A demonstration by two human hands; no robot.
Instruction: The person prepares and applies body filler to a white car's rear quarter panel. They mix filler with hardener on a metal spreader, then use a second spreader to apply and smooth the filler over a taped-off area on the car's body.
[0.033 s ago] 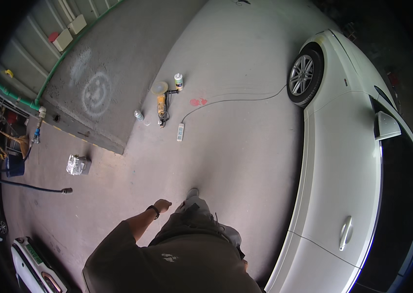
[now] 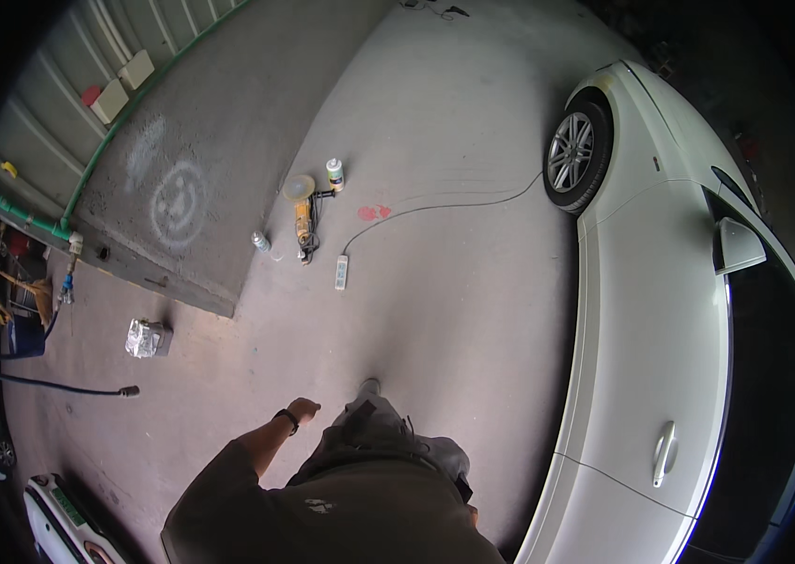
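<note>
My left hand (image 2: 303, 410), with a dark band on the wrist, hangs beside my left leg. Its fingers are curled in, and nothing shows in them. Only a sliver of my right hand (image 2: 473, 514) peeks out past my shirt on the right; its fingers are hidden. Ahead on the floor lies a yellow polisher (image 2: 303, 218) with a round pad (image 2: 299, 187). A white bottle (image 2: 335, 174) stands beside it, and a small can (image 2: 260, 242) is to its left. Nearer, a white power strip (image 2: 341, 273) ends a dark cord (image 2: 444, 206). Neither hand touches these.
A white car (image 2: 646, 348) lines my right side, its front wheel (image 2: 578, 153) further ahead. To the left are a raised concrete step (image 2: 200, 141), a foil-covered box (image 2: 147, 338) and a hanging hose (image 2: 69, 383). Another white car (image 2: 69, 522) sits at lower left.
The floor items and white car sit slightly lower in the picture, as my view has shifted a little. My left hand is slightly lower and further left. Nothing has been picked up.
</note>
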